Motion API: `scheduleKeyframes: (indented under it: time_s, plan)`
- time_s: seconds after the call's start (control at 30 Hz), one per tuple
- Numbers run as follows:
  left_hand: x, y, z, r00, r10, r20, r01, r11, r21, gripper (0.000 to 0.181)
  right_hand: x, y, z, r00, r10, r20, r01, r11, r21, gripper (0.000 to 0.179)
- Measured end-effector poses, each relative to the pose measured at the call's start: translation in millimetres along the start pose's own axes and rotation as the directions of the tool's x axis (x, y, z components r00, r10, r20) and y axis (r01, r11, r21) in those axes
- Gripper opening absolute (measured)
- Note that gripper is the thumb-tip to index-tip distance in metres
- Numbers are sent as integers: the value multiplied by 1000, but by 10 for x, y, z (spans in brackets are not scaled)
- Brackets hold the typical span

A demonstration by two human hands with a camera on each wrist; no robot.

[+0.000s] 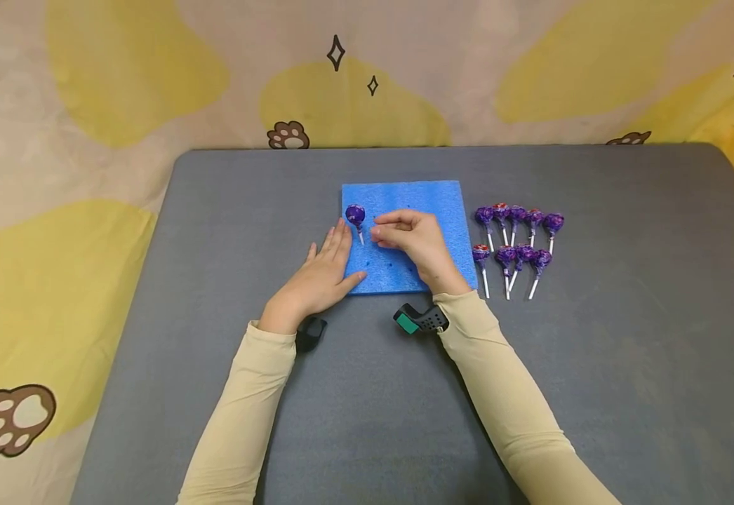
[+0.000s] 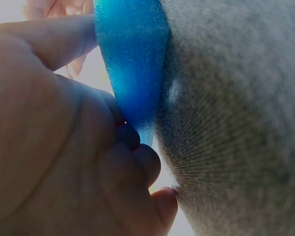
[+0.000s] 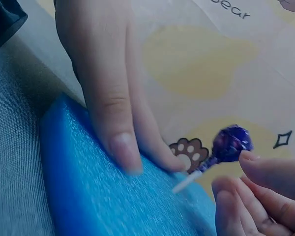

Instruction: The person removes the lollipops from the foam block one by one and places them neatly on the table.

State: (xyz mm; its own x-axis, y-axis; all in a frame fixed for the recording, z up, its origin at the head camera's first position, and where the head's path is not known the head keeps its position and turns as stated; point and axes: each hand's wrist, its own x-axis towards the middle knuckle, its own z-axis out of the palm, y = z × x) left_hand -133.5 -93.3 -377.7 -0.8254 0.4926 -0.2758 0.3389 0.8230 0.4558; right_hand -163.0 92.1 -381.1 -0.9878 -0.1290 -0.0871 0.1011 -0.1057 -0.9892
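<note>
A blue foam board [image 1: 430, 203] with small holes lies on the table. One purple-wrapped lollipop [image 1: 356, 214] leans at its left side, its white stick meeting the foam in the right wrist view. My left hand [image 1: 319, 280] rests along the board's left edge, fingers straight and thumb over the front corner. Above the board, my right hand [image 1: 420, 242] has its index finger and thumb bent and slightly parted, with nothing between them. Those fingertips [image 3: 227, 201] are just right of the lollipop.
To the right of the board, several wrapped lollipops [image 1: 517, 214] lie in two rows, sticks pointing toward me. Each wrist wears a black device [image 1: 424, 319]. The grey table [image 1: 632, 351] meets a patterned cloth [image 1: 379, 105] behind it.
</note>
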Motion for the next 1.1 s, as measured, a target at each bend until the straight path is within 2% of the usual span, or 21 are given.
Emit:
scheduleKeyframes:
  time_s: [0.23, 0.53, 0.87, 1.1]
  plan:
    - [24, 14, 0, 1000, 1, -1, -1, 1000, 2, 78, 56, 12, 82, 999, -33, -25, 31, 997, -74, 27]
    - [91, 67, 64, 1000, 10, -16, -10, 1000, 8, 79, 70, 17, 88, 998, -40, -48, 36, 997, -74, 26]
    - [91, 74, 74, 1000, 12, -24, -11, 1000, 19, 79, 87, 45, 108, 995, -64, -71, 56, 993, -107, 24]
    - [82, 79, 54, 1000, 16, -22, -16, 1000, 18, 78, 107, 77, 153, 987, -117, -114, 92, 974, -209, 21]
